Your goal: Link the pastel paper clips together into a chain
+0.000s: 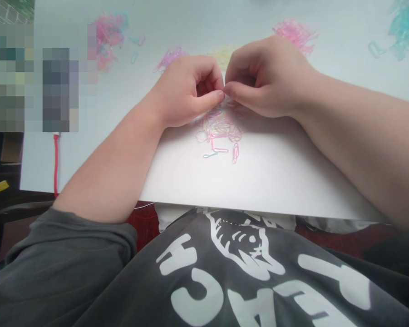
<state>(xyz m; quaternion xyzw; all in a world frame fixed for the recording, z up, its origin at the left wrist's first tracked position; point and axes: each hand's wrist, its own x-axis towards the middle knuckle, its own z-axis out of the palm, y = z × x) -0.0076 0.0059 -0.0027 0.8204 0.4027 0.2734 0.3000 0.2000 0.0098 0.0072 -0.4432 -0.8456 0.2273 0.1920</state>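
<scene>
My left hand (194, 88) and my right hand (267, 79) meet fingertip to fingertip above a white table. Thumb and forefinger are pinched together on each; whatever lies between them is hidden or too small to make out. Just below is a mixed pile of small, thin pastel loops (221, 125), pink, yellowish and bluish, and I cannot tell whether they are rubber bands or clips. A pink loop (236, 153) and a pale blue loop (210, 155) lie loose at its near side. Beyond my fingers sits a yellow pile (224, 55), partly covered by my hands.
Behind my left hand is a purple pile (170, 57), and behind my right hand a pink pile (294, 35). A teal pile (406, 29) lies far right, a pink and blue pile (109, 34) far left. A red cable (56, 163) hangs over the table's (190, 186) near edge.
</scene>
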